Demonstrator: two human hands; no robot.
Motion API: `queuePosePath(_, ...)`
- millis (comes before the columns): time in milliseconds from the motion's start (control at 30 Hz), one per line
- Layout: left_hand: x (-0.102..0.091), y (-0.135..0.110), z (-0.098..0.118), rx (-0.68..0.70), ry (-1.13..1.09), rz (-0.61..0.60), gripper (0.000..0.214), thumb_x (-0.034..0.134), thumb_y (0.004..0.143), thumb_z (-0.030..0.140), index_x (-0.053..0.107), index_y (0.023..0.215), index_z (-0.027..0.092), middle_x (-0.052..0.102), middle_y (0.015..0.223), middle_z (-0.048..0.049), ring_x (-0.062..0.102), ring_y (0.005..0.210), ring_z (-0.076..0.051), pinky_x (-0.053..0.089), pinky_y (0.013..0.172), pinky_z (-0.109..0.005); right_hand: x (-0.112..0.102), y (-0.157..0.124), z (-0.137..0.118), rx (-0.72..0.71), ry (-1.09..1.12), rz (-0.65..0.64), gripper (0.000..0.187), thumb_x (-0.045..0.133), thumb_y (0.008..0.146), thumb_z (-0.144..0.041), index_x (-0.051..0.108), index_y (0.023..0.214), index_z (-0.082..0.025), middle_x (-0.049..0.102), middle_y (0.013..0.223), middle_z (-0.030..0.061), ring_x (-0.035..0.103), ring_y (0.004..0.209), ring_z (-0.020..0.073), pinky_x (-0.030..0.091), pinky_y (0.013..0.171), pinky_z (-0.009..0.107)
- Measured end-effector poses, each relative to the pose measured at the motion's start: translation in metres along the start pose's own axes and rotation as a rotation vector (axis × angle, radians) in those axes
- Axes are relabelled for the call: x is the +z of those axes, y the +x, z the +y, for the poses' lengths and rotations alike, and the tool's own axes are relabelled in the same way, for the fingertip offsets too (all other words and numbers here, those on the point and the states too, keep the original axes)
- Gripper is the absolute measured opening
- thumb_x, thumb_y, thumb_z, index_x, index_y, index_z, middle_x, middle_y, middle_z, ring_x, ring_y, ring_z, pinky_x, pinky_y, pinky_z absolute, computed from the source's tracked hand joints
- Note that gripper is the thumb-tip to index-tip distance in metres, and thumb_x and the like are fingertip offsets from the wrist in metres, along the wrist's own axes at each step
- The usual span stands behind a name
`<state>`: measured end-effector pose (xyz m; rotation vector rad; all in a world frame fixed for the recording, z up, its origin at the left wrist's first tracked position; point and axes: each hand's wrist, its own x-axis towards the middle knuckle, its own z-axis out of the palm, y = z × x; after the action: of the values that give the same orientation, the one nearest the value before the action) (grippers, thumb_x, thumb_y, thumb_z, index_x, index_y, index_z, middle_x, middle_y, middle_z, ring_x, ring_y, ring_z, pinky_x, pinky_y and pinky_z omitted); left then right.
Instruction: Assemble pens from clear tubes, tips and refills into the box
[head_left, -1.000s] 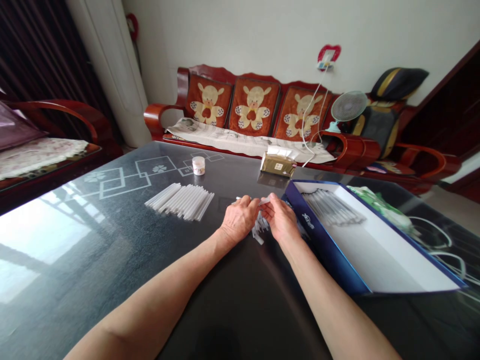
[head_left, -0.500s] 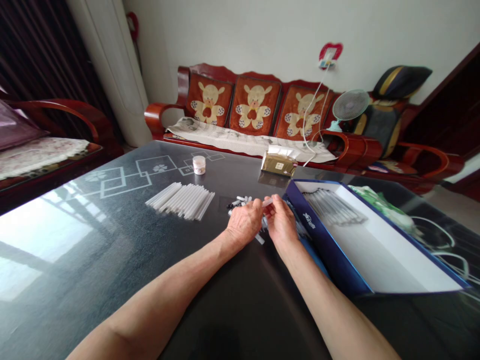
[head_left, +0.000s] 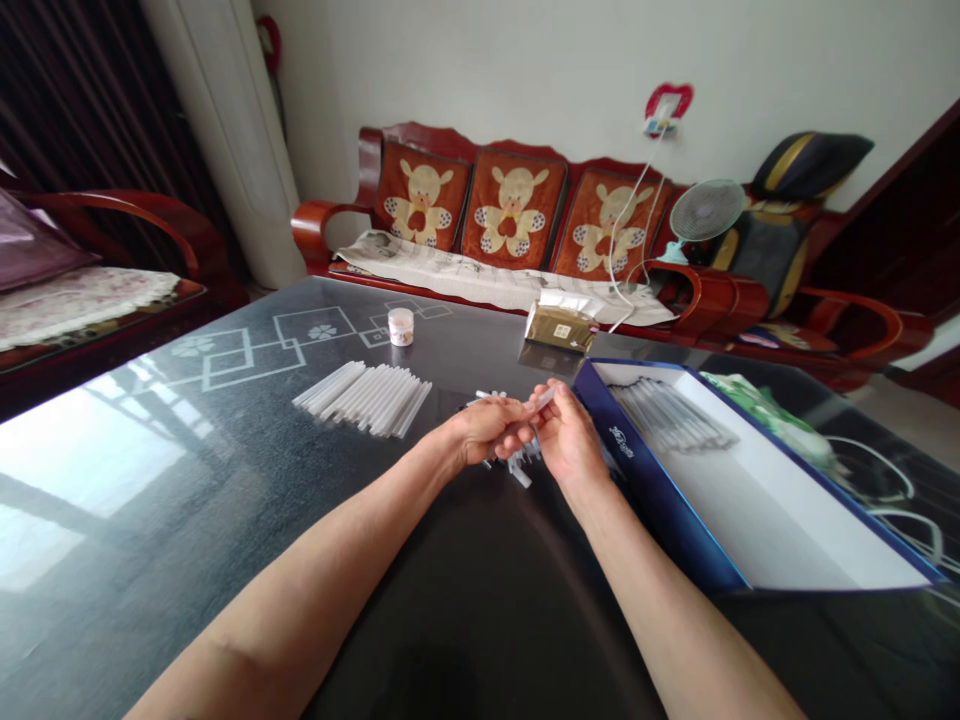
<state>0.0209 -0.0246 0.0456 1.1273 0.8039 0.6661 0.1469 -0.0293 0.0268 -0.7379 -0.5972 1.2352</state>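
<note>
- right hand: fingers pinching white plastic tube
- left hand: fingers extended just beside tube, grip unclear
- loose tube pile under hands, on dark glass counter
- blue box nearby, right

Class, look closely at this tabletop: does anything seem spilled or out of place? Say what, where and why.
Small white plastic pieces lie in a loose jumble under the left hand and right hand, which looks odd beside the neat row of white tubes on the glass-topped table.

A dark glass-topped counter carries a row of slim white plastic tubes left of the hands, with loose small white plastic pieces just beneath them. Beyond lie a small white pink-lidded jar and a tan paper packet; an open blue-and-white cardboard box sits right.
</note>
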Motion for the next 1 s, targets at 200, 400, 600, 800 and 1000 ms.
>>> queuePosePath(200, 0.018, -0.003, -0.013, 0.342, 0.897, 0.607, 0.017, 0.054, 0.088, 0.035, 0.060, 0.084, 0.019, 0.065, 0.072, -0.0020, 0.063, 0.068, -0.015, 0.045, 0.063, -0.023, 0.004, -0.002, 0.003, 0.049, -0.031, 0.042, 0.034, 0.074, 0.072, -0.046, 0.062, 0.087, -0.018, 0.070, 0.080, 0.0026, 0.067, 0.071, 0.0142, 0.055, 0.060, 0.025)
queuePosePath(400, 0.021, -0.003, -0.030, 0.454, 1.347, 0.709, 0.026, 0.040, 0.096, 0.036, 0.058, 0.092, 0.018, 0.067, 0.089, -0.0069, 0.065, 0.081, -0.018, 0.046, 0.064, -0.024, 0.007, -0.007, 0.011, 0.035, 0.095, 0.123, 0.026, 0.080, 0.066, -0.029, 0.058, 0.073, -0.017, 0.065, 0.064, -0.0029, 0.063, 0.060, 0.0097, 0.053, 0.056, 0.020)
queuePosePath(600, 0.020, -0.005, -0.029, 0.450, 1.344, 0.688, 0.027, 0.038, 0.097, 0.034, 0.060, 0.089, 0.019, 0.068, 0.082, -0.0058, 0.065, 0.075, -0.017, 0.043, 0.062, -0.023, 0.007, -0.005, 0.003, 0.021, -0.001, 0.162, 0.021, 0.076, 0.070, -0.029, 0.062, 0.078, -0.017, 0.071, 0.074, 0.0022, 0.068, 0.070, 0.0134, 0.054, 0.062, 0.024)
queuePosePath(800, 0.005, -0.002, -0.021, 0.390, 1.049, 0.783, 0.024, 0.046, 0.093, 0.036, 0.064, 0.089, 0.021, 0.070, 0.074, -0.0042, 0.066, 0.073, -0.016, 0.041, 0.066, -0.023, -0.022, 0.020, -0.020, -0.214, -0.411, 0.141, 0.035, 0.063, 0.076, -0.045, 0.065, 0.097, -0.018, 0.073, 0.088, 0.0063, 0.069, 0.084, 0.0188, 0.054, 0.070, 0.031)
queuePosePath(1000, -0.015, 0.002, -0.020, 0.392, 0.971, 0.913, 0.022, 0.051, 0.090, 0.037, 0.066, 0.087, 0.021, 0.070, 0.074, -0.0032, 0.066, 0.075, -0.016, 0.041, 0.067, -0.024, -0.046, 0.026, -0.012, -0.410, -1.387, -0.071, 0.018, 0.061, 0.073, -0.034, 0.072, 0.079, -0.022, 0.072, 0.073, 0.0032, 0.065, 0.075, 0.0198, 0.048, 0.072, 0.029)
